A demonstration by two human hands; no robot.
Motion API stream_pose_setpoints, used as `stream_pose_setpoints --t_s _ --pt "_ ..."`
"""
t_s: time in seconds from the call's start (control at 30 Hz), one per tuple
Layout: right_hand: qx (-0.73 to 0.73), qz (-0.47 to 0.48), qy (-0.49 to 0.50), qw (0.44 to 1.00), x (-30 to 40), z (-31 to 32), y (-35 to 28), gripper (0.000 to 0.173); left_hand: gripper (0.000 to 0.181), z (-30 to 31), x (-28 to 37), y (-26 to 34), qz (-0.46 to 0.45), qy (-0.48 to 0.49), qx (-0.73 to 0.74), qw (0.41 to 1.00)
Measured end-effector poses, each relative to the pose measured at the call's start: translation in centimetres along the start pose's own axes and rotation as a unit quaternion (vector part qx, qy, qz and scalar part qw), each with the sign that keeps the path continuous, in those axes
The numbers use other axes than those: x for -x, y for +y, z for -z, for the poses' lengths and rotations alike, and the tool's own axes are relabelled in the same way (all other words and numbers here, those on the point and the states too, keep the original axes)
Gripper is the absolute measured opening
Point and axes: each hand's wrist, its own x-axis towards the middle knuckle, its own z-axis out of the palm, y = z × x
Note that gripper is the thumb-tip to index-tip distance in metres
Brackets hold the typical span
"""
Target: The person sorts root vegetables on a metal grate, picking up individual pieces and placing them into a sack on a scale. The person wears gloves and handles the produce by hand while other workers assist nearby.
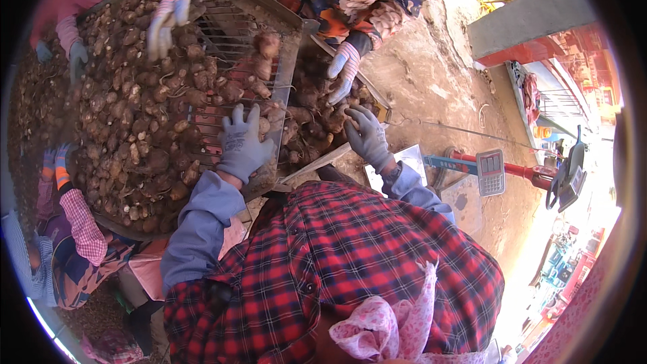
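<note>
My left hand (245, 141), in a grey work glove, lies with fingers spread over the slatted end of a metal sorting table (227, 25). Its fingertips are beside several brown taro-like tubers (260, 88). No tuber shows in its grasp, though its palm is hidden. Lower and to the right, my right hand (369, 136) is over the near edge of a crate (328, 154) holding similar tubers (308, 129). Its gloved fingers are apart and slightly bent. The fingertips are close to the tubers in the crate; whether they touch is unclear.
Across the table, a co-worker's striped gloves (172, 15) reach over the tuber heap (126, 96) and into the crate. Other workers' gloved hands (78, 55) are at the left. A platform scale with a keypad display (490, 172) stands at right, near a concrete pillar (525, 20).
</note>
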Motion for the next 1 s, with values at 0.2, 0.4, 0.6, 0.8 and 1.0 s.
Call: stream_pose_setpoints --t_s 0.2,0.4,0.6,0.8,1.0 --pt "0.030 -0.036 0.016 0.999 2.6 2.2 1.9 0.033 0.081 0.1 -3.4 5.5 -0.192 0.061 0.075 0.977" --pt "0.061 -0.095 0.086 0.990 6.0 5.5 0.5 0.036 0.062 -7.6 -4.4 8.9 -0.349 -0.050 -0.006 0.936" --pt "0.344 -0.069 0.019 0.936 6.2 12.1 5.6 0.066 0.052 -5.6 -0.8 9.4 -0.356 -0.076 -0.031 0.931" --pt "0.238 -0.258 -0.199 0.915 -0.7 11.1 12.2 0.026 0.070 -7.8 3.3 11.2 -0.342 -0.102 -0.011 0.934" --pt "-0.105 -0.186 0.150 0.965 0.7 19.4 18.4 0.011 0.065 -15.1 0.8 19.7 -0.196 -0.025 -0.017 0.980"
